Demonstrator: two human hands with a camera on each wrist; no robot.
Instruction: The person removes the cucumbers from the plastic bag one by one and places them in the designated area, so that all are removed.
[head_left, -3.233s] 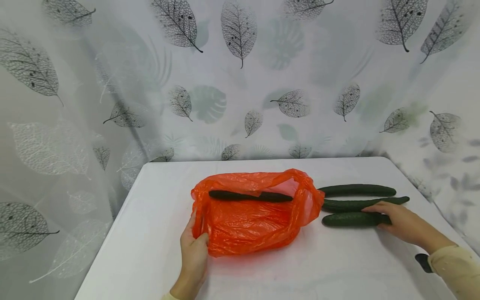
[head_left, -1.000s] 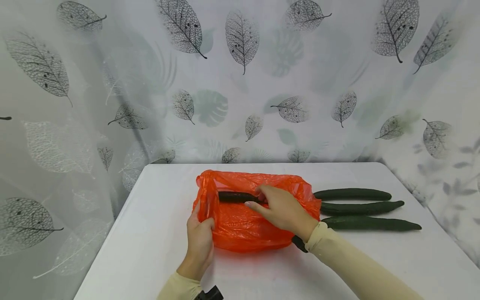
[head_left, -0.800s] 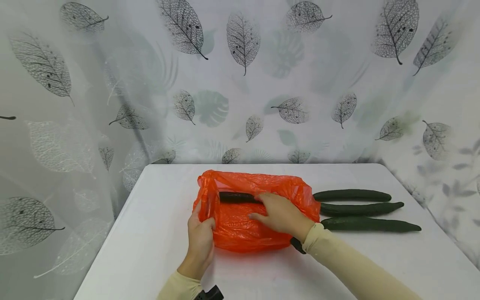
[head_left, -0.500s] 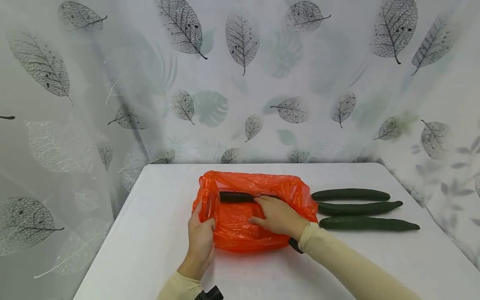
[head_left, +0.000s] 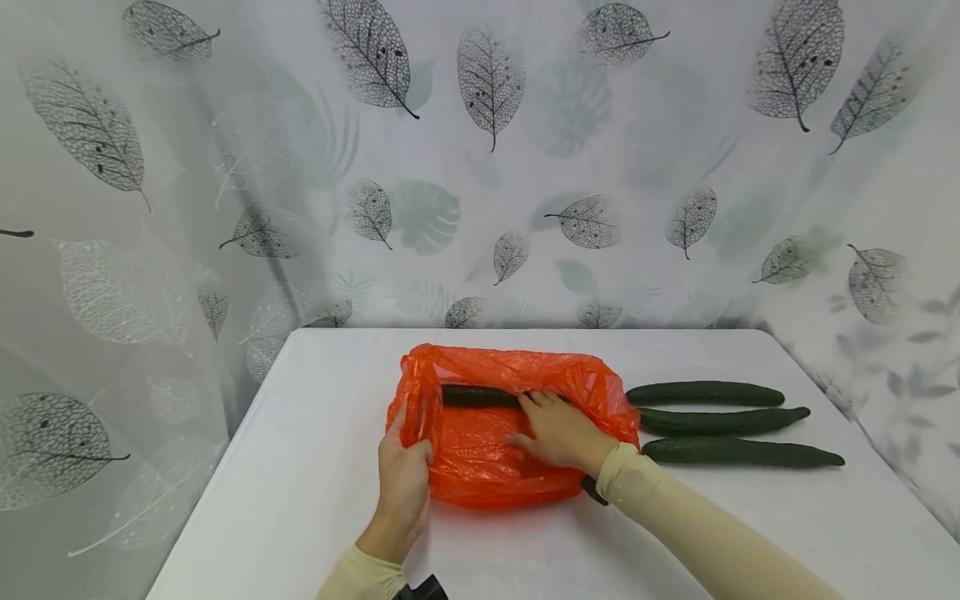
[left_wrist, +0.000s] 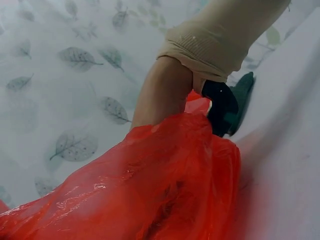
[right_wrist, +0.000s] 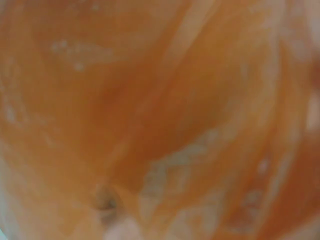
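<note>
An orange-red plastic bag (head_left: 495, 454) lies on the table with its mouth toward me. My left hand (head_left: 401, 483) grips the bag's left edge, thumb in front. Inside, along the back, lies a dark green cucumber (head_left: 476, 397); its right part is hidden by my right hand and the bag. My right hand (head_left: 558, 433) reaches into the mouth, its fingers laid over the cucumber and its thumb held apart. In the left wrist view, the bag (left_wrist: 125, 185) covers the right hand below the wrist. Blurred orange film (right_wrist: 150, 125) fills the right wrist view.
Three cucumbers lie side by side right of the bag: a back one (head_left: 705, 392), a middle one (head_left: 723, 421) and a front one (head_left: 742, 452). Their left ends meet the bag's side. The white table (head_left: 285, 467) backs onto a leaf-print curtain (head_left: 637, 150).
The right hand went from the front cucumber on the right into the bag, then lowered there, its fingers loosening over the cucumber. The left hand keeps hold of the bag's edge.
</note>
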